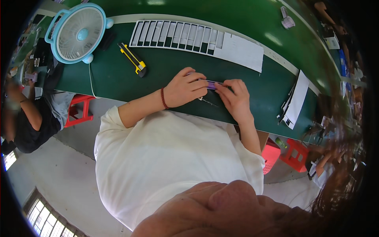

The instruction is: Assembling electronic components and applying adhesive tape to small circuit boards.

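Observation:
Over the dark green table (166, 65), my left hand (184, 89) is closed on a small purple, shiny strip-like piece (211, 85). My right hand (235, 97) pinches the other end of that piece between thumb and fingertips. Most of the piece is hidden under my fingers, so its exact kind does not show. Below my left fingers a thin dark wire-like thing (207, 102) with a pale end sticks out; whether it joins the purple piece I cannot tell.
A yellow and black utility knife (133, 60) lies left of my hands. Behind them is a white slotted rack (171, 35). A light-blue fan (81, 34) stands far left, its cord crossing the table. White strips (297, 100) lie right. People sit on both sides.

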